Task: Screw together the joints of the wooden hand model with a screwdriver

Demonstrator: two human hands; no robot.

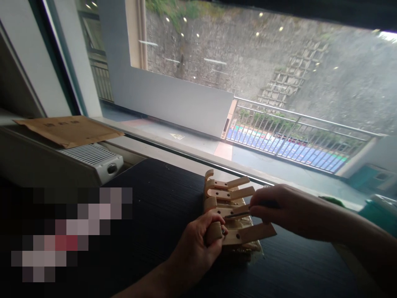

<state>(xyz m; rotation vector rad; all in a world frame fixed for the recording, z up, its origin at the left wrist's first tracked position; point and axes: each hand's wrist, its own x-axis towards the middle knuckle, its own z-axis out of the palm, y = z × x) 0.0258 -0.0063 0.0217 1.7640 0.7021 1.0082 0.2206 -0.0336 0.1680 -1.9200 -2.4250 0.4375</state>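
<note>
A light wooden assembly (231,194) of several curved, jointed strips lies on a dark table (155,215) near the window. My left hand (198,244) is closed around the rounded end of its nearest strip. My right hand (279,209) is closed on a thin dark-handled tool, a screwdriver (237,215) by its look. The tool's metal tip rests on one of the middle strips.
A white radiator (96,159) stands at the left with a brown cardboard sheet (70,129) on top. A large window runs behind the table, with a railing and a wall outside. A green-blue object (376,209) sits at the far right. A blurred patch covers the lower left.
</note>
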